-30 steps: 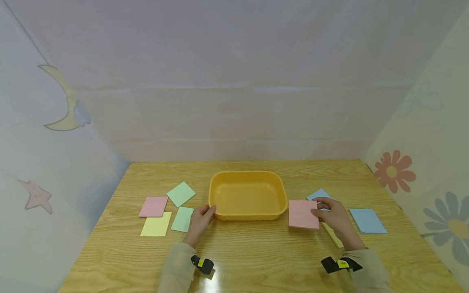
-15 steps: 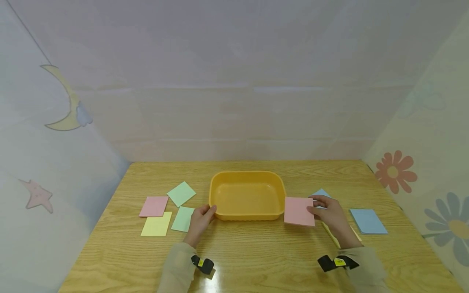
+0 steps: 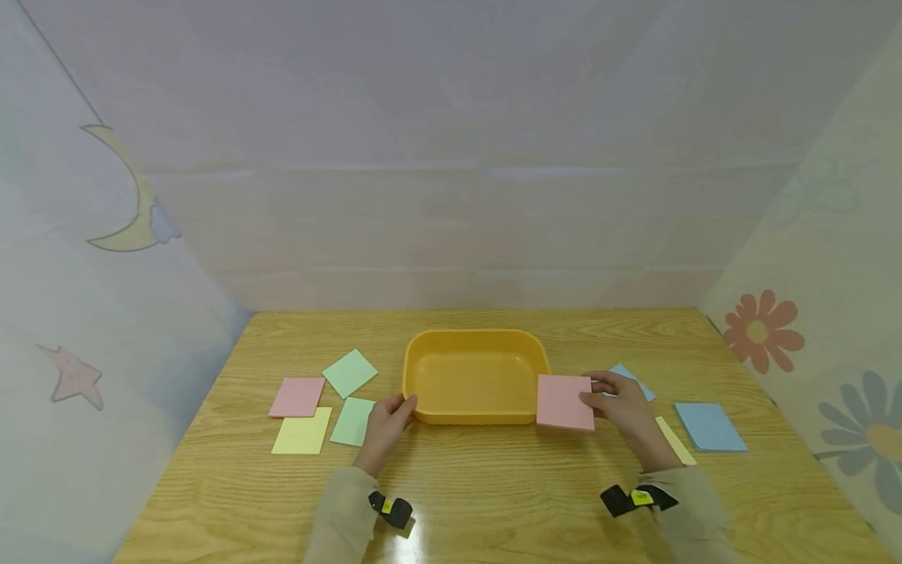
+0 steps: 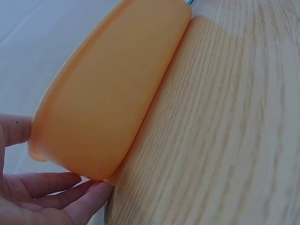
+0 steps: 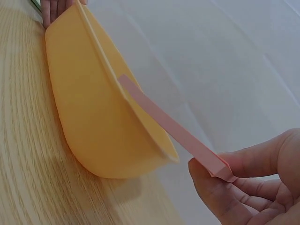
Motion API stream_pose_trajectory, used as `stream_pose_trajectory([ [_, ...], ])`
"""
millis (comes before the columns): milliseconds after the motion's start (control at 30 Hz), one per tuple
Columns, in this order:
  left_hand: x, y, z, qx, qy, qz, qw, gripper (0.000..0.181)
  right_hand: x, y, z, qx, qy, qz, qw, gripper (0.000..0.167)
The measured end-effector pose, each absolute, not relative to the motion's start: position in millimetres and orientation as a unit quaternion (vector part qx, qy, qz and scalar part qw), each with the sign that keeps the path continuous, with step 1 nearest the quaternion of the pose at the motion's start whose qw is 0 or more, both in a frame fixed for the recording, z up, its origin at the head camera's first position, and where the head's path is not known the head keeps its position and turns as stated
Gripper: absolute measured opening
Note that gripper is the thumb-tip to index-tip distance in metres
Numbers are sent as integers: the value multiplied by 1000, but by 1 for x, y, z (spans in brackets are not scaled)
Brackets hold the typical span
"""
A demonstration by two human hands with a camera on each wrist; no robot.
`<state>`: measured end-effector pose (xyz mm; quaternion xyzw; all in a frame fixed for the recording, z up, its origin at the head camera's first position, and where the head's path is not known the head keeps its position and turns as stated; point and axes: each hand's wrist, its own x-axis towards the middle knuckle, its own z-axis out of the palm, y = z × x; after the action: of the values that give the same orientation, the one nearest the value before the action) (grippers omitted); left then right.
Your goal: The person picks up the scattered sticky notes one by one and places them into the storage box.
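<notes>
- Pale fabric sheeting (image 3: 451,196) hangs behind and to both sides, printed with a yellow crescent moon (image 3: 134,196) and a pink star (image 3: 76,377) at left, and a red-orange flower (image 3: 757,332) and a grey-blue flower (image 3: 881,435) at right.
- Light wood-grain table (image 3: 479,501) fills the lower part of the head view.
- Rectangular yellow-orange plastic basin with rounded corners (image 3: 475,418) stands on the table, its opening upward.
- Left hand (image 3: 384,429) grasps the basin's near left corner, thumb at the rim and fingers against the outside lower down.
- Right hand (image 3: 622,409) pinches a square pink paper pad (image 3: 565,402) between thumb and fingers, raised off the table at the basin's near right corner; the pad's far end overlaps the rim in the right wrist view, but whether they touch I cannot tell.
- To the left lie a mint-green square (image 3: 350,373), a second pink square (image 3: 297,397) overlapping a pale yellow square (image 3: 301,432), and another mint-green square (image 3: 350,421) partly behind the left hand.
- To the right lie a light blue square (image 3: 637,381) and a narrow visible strip of yellow paper (image 3: 675,440), both partly hidden by the right hand or wrist, and a light blue pad (image 3: 710,427) farther right.
- Beige sleeves (image 3: 338,513) cover both forearms, with a black strap (image 3: 398,512) at each wrist.
</notes>
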<state>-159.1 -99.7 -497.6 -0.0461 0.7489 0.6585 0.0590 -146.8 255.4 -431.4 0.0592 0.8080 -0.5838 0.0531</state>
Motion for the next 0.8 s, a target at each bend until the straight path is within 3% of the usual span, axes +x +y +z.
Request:
stream_pose_trajectory([
  [800,-156,-100,-493,-41,748,660,58,44,-157,244,-430,61,805,-588,54,46],
])
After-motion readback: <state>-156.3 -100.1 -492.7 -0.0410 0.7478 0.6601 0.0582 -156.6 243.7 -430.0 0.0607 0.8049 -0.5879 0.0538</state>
